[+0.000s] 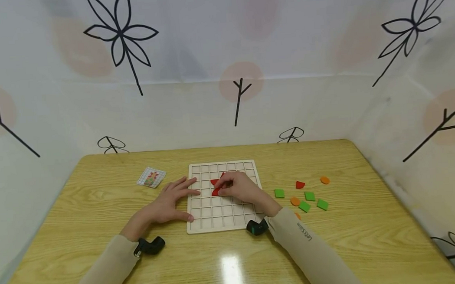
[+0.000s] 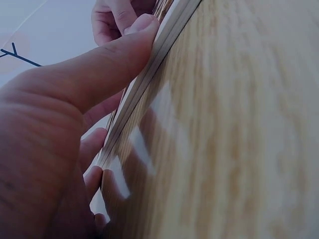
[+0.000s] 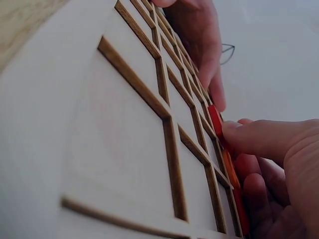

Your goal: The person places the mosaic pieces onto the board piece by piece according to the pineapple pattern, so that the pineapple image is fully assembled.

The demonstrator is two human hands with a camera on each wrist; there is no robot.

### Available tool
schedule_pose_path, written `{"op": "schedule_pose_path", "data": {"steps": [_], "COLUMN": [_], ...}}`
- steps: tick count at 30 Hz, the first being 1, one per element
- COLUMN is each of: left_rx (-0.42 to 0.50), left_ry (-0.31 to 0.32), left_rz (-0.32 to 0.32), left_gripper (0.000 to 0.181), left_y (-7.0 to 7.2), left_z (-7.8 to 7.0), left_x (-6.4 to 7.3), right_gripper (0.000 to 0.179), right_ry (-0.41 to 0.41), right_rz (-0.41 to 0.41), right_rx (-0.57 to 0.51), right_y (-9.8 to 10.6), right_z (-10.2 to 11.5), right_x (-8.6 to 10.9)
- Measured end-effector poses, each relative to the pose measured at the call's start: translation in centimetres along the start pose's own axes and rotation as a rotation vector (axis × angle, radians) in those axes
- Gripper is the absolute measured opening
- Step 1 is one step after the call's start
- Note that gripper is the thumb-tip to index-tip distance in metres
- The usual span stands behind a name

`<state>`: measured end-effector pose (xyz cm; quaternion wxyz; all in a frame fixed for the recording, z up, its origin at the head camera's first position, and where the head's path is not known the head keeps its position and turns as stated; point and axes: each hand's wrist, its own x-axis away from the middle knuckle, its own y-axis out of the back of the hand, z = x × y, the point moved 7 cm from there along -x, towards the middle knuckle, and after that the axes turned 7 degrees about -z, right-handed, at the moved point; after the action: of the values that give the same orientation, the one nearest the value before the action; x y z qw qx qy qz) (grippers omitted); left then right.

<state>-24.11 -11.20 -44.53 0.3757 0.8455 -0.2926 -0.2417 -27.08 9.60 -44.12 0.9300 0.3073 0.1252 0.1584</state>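
A square wooden grid board [image 1: 209, 223] lies on the table, with several red petal-shaped pieces [image 1: 214, 182] set in its upper middle cells. My left hand [image 1: 171, 202] rests at the board's left edge, fingers spread and thumb on the rim. Over the board, my right hand [image 1: 238, 188] has its fingers curled and pinches at a red piece [image 3: 215, 119], thumb tip against it. Beside that piece an orange piece [image 3: 229, 168] shows in the right wrist view, with another red one [image 3: 240, 211] below. The right hand partly covers these pieces in the head view.
Right of the board lie several green squares [image 1: 279, 193], a loose red piece [image 1: 300, 184] and orange discs [image 1: 325, 180], one partly under the right sleeve. A small card [image 1: 151, 177] printed with a flower on a grid lies to the left. Patterned cloth surrounds the table.
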Motion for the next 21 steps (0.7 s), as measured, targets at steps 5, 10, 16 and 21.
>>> {"op": "schedule_pose_path", "data": {"steps": [5, 10, 16, 21], "left_rx": [-0.008, -0.006, -0.001, 0.005], "left_ry": [-0.004, 0.0, 0.006, 0.004], "left_rz": [-0.002, -0.002, -0.002, 0.001], "left_gripper": [0.07, 0.07, 0.071, 0.071], "left_y": [0.1, 0.1, 0.0, -0.1], "left_z": [0.0, 0.1, 0.3, 0.3], "left_x": [0.0, 0.0, 0.1, 0.1], "right_gripper": [0.016, 0.016, 0.017, 0.013], "right_ry": [0.007, 0.002, -0.033, -0.044], "right_rz": [-0.006, -0.012, -0.009, -0.036], "right_rx": [0.011, 0.03, -0.044, -0.092], "right_y": [-0.1, -0.1, 0.3, 1.7], "right_z": [0.2, 0.2, -0.1, -0.1], "right_x": [-0.1, -0.1, -0.1, 0.0]}}
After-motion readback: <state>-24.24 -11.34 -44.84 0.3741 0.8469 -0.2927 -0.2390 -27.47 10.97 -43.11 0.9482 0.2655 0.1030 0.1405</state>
